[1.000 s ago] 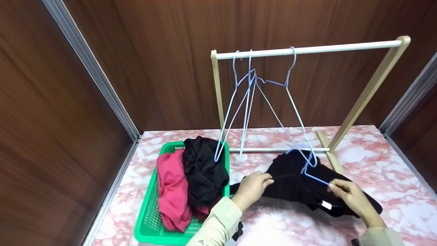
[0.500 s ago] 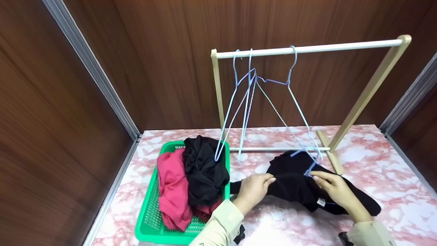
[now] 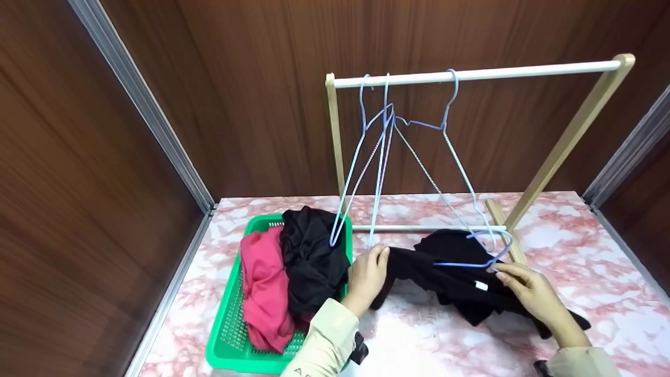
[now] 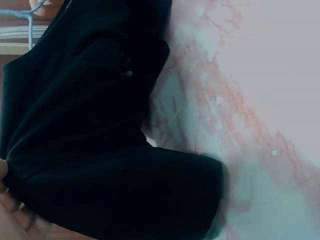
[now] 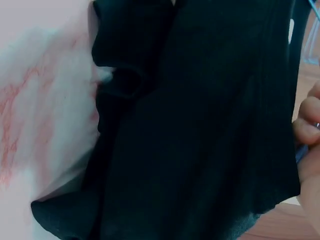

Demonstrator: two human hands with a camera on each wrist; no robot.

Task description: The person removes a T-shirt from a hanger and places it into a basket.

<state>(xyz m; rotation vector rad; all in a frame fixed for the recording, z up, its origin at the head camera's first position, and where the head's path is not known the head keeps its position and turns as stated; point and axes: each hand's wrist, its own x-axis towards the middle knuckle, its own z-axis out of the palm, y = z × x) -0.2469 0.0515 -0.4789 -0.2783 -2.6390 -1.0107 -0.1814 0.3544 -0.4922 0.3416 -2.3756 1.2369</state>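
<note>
A black short-sleeved top (image 3: 419,264) is stretched between the two hands over the marbled table, a small white label (image 3: 481,286) showing at its neck. My left hand (image 3: 366,275) pinches the top's left end, near the basket. A blue wire hanger (image 3: 460,265) lies across the neck opening, its hook curving up to the right. My right hand (image 3: 526,293) pinches this hanger near the base of its hook. In the right wrist view, a bit of the hanger (image 5: 301,153) shows under the fingers. Part of the hanger is hidden by the black cloth.
A green basket (image 3: 215,345) holding pink cloth (image 3: 264,288) and black cloth (image 3: 314,262) stands at the left. Behind the hands is a clothes rack (image 3: 523,70) with 3 wire hangers (image 3: 460,162) on its white bar. Brown panels (image 3: 261,131) enclose the table (image 3: 617,272).
My left hand has moved left, drawing the top's end out and up. The held hanger has turned, its arm now pointing left over the neck opening, with my right hand near its hook.
</note>
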